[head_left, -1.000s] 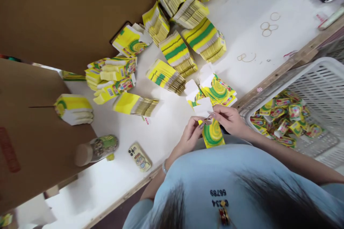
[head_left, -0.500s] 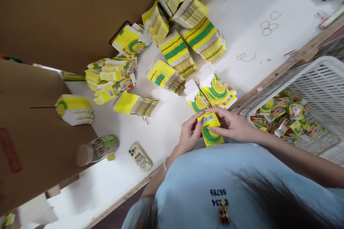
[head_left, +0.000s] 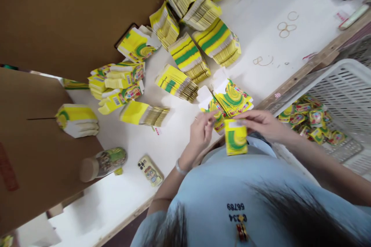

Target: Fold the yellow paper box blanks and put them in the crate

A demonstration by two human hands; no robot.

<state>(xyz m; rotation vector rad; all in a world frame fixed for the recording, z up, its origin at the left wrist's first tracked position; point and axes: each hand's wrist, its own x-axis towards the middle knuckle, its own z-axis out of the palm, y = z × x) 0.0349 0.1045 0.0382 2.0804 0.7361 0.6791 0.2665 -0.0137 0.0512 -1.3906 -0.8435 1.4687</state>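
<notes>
Bench entry: small yellow-and-green carton, now squared up and held over the table edge.

Largest first, we list the brown cardboard panels (head_left: 72, 19) at the far left; the white table (head_left: 290, 7) strewn with bundles of flat cartons (head_left: 188, 56) and a few rubber bands (head_left: 285, 29); the white basket (head_left: 344, 88) of sachets (head_left: 313, 123) at our right; a bottle (head_left: 102, 162) and a phone (head_left: 150, 170) nearer us. Our right hand (head_left: 262, 123) pinches the top of the erected carton (head_left: 236, 137), fingers closed on its upper flap. Half a second ago both hands pressed it flat-faced; now our left hand (head_left: 201, 133) has come off it and sits just beside, fingers curled loosely together at the loose cartons (head_left: 232, 98). We judge the folding of this one done.
</notes>
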